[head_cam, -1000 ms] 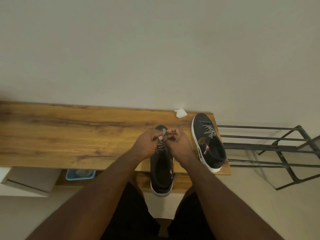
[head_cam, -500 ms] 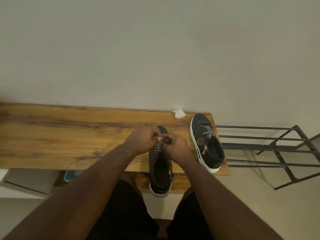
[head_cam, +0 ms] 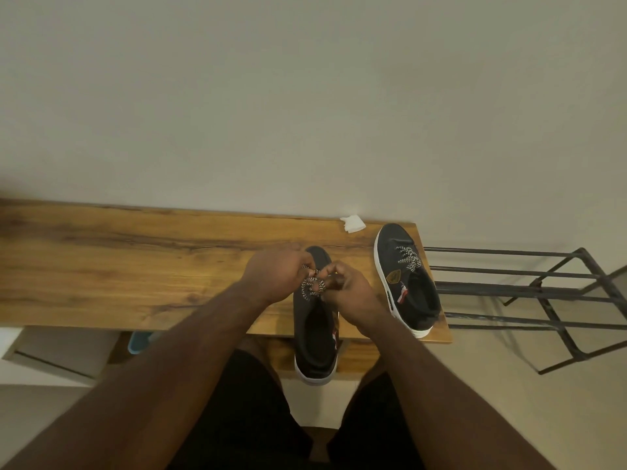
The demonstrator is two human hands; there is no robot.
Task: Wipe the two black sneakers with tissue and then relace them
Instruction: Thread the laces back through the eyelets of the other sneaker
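Bare forearms without sleeves, left hand [head_cam: 276, 273] and right hand [head_cam: 353, 293] ungloved, black shorts [head_cam: 244, 418]

Both forearms outstretched, left hand [head_cam: 278, 271] and right hand [head_cam: 351, 293] close together, fingers curled, pinching.

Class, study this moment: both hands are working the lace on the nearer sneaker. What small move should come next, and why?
Probably pull the lace snug: left hand and right hand pinch it in loose loops over the near sneaker, while the far sneaker looks laced.
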